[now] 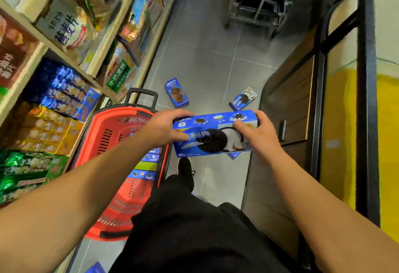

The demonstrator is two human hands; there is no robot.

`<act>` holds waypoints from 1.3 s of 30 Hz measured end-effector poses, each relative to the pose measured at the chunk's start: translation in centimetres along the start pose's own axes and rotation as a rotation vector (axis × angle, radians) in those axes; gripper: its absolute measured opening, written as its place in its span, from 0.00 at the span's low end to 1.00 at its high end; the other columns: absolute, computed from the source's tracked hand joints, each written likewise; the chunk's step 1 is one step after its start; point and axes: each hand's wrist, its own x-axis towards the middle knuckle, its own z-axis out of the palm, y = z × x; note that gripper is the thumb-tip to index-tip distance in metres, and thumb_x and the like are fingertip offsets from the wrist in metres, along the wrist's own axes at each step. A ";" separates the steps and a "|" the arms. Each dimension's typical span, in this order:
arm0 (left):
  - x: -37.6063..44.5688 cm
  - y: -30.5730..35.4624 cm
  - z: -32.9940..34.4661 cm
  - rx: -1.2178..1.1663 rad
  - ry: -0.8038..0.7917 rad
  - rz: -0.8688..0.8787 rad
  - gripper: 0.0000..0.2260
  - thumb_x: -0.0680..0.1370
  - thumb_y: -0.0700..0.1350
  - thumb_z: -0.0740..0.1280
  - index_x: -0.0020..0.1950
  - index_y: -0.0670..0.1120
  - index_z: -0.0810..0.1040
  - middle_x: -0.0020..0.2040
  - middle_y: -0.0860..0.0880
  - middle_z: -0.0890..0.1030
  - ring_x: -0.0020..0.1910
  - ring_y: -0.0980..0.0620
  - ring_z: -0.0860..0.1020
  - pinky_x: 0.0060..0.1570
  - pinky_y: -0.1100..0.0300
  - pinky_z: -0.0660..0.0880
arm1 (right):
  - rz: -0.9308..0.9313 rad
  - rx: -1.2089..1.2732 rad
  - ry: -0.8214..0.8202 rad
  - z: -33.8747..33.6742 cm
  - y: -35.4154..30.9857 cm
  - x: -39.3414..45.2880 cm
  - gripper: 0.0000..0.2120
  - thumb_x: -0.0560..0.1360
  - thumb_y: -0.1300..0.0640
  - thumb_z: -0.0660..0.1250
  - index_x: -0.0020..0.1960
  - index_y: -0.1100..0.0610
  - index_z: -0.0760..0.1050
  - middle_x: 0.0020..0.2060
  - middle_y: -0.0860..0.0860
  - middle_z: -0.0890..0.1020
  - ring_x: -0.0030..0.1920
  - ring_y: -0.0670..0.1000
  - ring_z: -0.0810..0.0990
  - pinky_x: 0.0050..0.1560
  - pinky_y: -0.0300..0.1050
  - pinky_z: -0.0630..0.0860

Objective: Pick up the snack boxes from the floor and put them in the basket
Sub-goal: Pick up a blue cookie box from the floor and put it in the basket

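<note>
Left third of frame: store shelves (pixel 64 54) stacked with bagged and boxed snacks; print is blurred.

Lower left of centre: red plastic shopping basket (pixel 112 134) on the grey tiled floor (pixel 205 57), its black handle (pixel 141 98) raised at the far end. I see several blue snack boxes in the basket (pixel 149 158), stacked on edge along its right side, partly hidden by my left forearm.

Centre: my left hand (pixel 166 128) holds the left end of a blue cookie box (pixel 213 136), thumb on the printed face, fingers wrapped over the top edge. Grip is clamped on the box. The box is level, held in the air just right of the basket rim, above my black shoe (pixel 184 167).

Right of centre: my right hand (pixel 259 134) holds the box's right end in the same way, grip clamped.

Upper centre of the floor: two more blue boxes lie apart, one with a brown cookie (pixel 177 94), one with a white cookie (pixel 243 99). Another blue corner peeks out under the held box.

Right: a dark wooden cabinet (pixel 289 108).
</note>
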 end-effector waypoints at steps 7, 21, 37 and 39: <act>-10.8 1.1 5.1 -0.549 0.338 -0.142 0.24 0.74 0.40 0.72 0.68 0.47 0.70 0.48 0.49 0.81 0.40 0.55 0.79 0.41 0.58 0.77 | -0.005 0.260 -0.095 -1.2 1.3 -8.0 0.11 0.73 0.63 0.71 0.55 0.60 0.76 0.46 0.56 0.85 0.40 0.51 0.84 0.39 0.47 0.80; -31.2 -1.6 10.8 -0.599 0.711 -0.341 0.32 0.67 0.60 0.72 0.69 0.57 0.69 0.57 0.54 0.80 0.55 0.55 0.79 0.61 0.50 0.74 | -0.039 0.198 -0.339 6.9 4.6 -22.5 0.26 0.74 0.53 0.72 0.68 0.44 0.66 0.53 0.47 0.81 0.49 0.48 0.83 0.42 0.48 0.82; -52.6 -19.8 8.1 -0.808 0.788 -0.428 0.28 0.68 0.56 0.75 0.66 0.56 0.71 0.59 0.52 0.80 0.55 0.52 0.81 0.59 0.46 0.76 | -0.104 0.026 -0.403 28.1 8.4 -39.0 0.21 0.64 0.43 0.75 0.55 0.37 0.75 0.51 0.46 0.85 0.52 0.51 0.84 0.54 0.62 0.80; -53.5 -21.3 7.5 -0.796 0.764 -0.429 0.31 0.65 0.59 0.74 0.66 0.57 0.72 0.58 0.52 0.81 0.55 0.52 0.81 0.59 0.46 0.76 | -0.090 0.019 -0.377 29.6 8.8 -39.7 0.21 0.66 0.45 0.75 0.57 0.38 0.75 0.51 0.45 0.85 0.51 0.50 0.84 0.54 0.60 0.80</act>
